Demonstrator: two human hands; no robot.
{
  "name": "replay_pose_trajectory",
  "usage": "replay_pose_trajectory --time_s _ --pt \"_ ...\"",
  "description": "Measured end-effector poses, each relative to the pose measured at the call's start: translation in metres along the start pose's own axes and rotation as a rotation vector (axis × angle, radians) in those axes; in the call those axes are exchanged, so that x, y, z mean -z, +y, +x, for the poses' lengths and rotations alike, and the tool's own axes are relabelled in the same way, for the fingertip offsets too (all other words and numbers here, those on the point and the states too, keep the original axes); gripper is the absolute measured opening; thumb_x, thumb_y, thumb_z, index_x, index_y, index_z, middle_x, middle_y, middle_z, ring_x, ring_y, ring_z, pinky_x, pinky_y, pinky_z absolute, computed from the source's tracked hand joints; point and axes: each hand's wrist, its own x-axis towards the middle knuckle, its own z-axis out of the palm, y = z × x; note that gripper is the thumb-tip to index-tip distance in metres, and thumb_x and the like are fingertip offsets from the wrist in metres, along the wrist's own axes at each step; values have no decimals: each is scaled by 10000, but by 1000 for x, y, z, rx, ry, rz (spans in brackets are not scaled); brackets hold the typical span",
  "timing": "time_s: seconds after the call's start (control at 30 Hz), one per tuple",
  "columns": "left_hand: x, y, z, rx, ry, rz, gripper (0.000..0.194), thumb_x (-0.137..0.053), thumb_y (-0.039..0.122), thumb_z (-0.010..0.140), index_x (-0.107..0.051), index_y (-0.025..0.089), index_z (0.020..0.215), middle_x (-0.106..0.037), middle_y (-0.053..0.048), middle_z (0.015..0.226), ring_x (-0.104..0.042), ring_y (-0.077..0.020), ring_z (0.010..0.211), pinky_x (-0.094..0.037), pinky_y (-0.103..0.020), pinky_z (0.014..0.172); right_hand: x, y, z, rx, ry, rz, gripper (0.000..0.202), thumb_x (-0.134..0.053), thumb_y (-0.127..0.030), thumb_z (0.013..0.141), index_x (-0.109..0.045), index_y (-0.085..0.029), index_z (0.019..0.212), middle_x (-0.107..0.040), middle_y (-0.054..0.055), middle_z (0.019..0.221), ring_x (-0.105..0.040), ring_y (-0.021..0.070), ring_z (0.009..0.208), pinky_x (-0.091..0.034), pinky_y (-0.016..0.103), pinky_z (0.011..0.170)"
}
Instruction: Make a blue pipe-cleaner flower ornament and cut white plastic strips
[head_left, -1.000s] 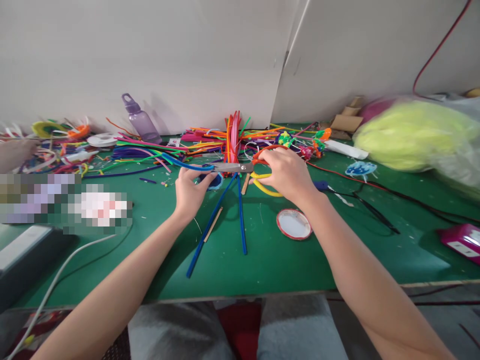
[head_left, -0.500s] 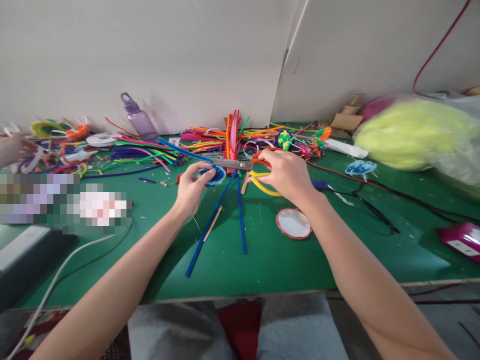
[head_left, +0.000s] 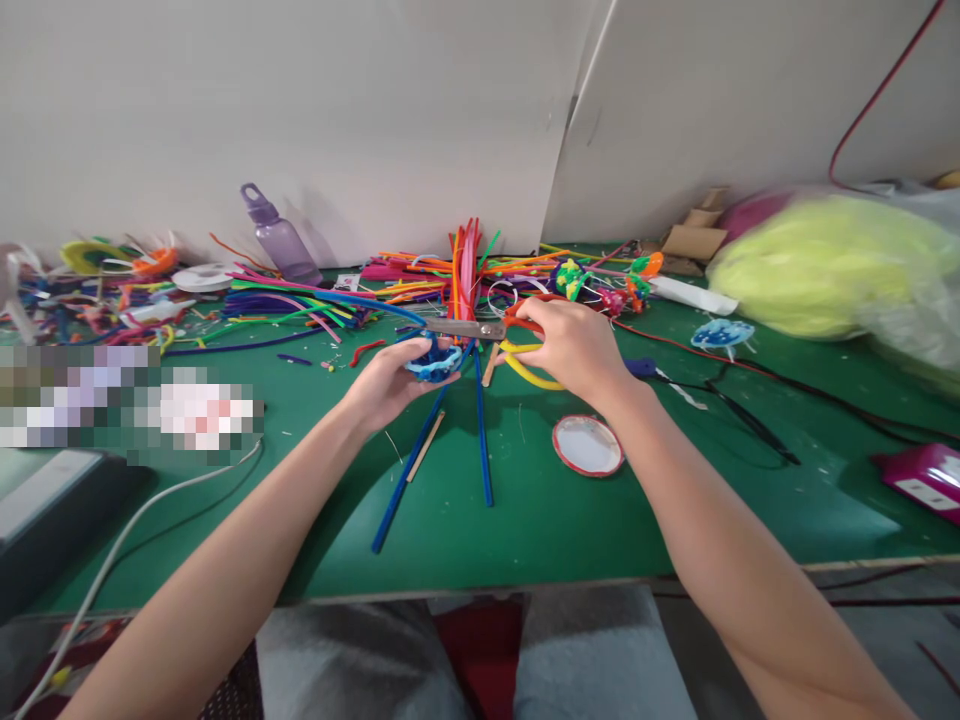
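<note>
Pinched in my left hand (head_left: 386, 385) is a small round blue craft piece (head_left: 435, 365) with a light-blue wavy rim. A long blue pipe cleaner (head_left: 356, 298) reaches from near it to the left. My right hand (head_left: 574, 345) grips scissors (head_left: 472, 329) by their red and yellow handles. The blades point left, just above the blue piece, and look closed or nearly so. Below the hands, a blue pipe cleaner (head_left: 482, 440) and a longer blue strip (head_left: 405, 485) lie on the green table (head_left: 420, 560). Beside the longer one is a thin wooden stick (head_left: 426, 447).
Bundles of coloured pipe cleaners (head_left: 465, 270) lie along the wall, near a purple bottle (head_left: 281, 235). To the right are a red-rimmed white disc (head_left: 588, 446), another blue piece (head_left: 722, 334), a bag of yellow material (head_left: 817, 265) and dark cables (head_left: 757, 430).
My left hand has turned palm-up and tilted the blue piece, moving it slightly down and right. The long pipe cleaner has swung lower. The scissors have stayed nearly still.
</note>
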Motion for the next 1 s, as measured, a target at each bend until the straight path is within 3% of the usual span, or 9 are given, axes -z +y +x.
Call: replay_pose_trajectory --time_s 0.2,0.43,0.6,0.83,1.0 --pt "5 -1 2 -68 6 81 139 -702 231 712 -750 133 799 -727 -94 970 -674 -197 865 -562 -435 895 0 0 -1 3 13 -6 278 -727 -376 760 -622 -193 940 -706 34 858 -632 197 772 -343 271 612" --pt "10 -4 8 -134 209 168 281 -839 307 572 -753 148 787 -729 -55 855 -677 -155 769 -560 -282 748 1 -2 0 -7 8 17 360 -745 -438 737 -606 -190 958 -706 42 895 -647 220 824 -379 288 636" --pt "8 -8 8 -172 258 147 322 -871 312 523 -748 150 774 -733 -51 846 -673 -154 773 -558 -283 737 1 -1 2 47 -1 -6 409 -752 -425 729 -590 -155 991 -686 88 945 -633 258 889 -423 325 745" --pt "11 -12 10 -359 340 341 278 -833 320 565 -737 159 771 -717 -86 1019 -673 -212 928 -545 -281 722 0 -1 1 73 16 -86 381 -702 -429 776 -581 -158 1014 -670 112 947 -604 276 886 -411 348 759" --pt "14 -17 13 -506 358 412 209 -822 279 580 -733 177 739 -707 -79 1003 -661 -225 995 -550 -320 798 -3 -6 0 71 32 -125 363 -669 -420 816 -586 -154 1049 -667 107 937 -596 259 873 -400 341 752"
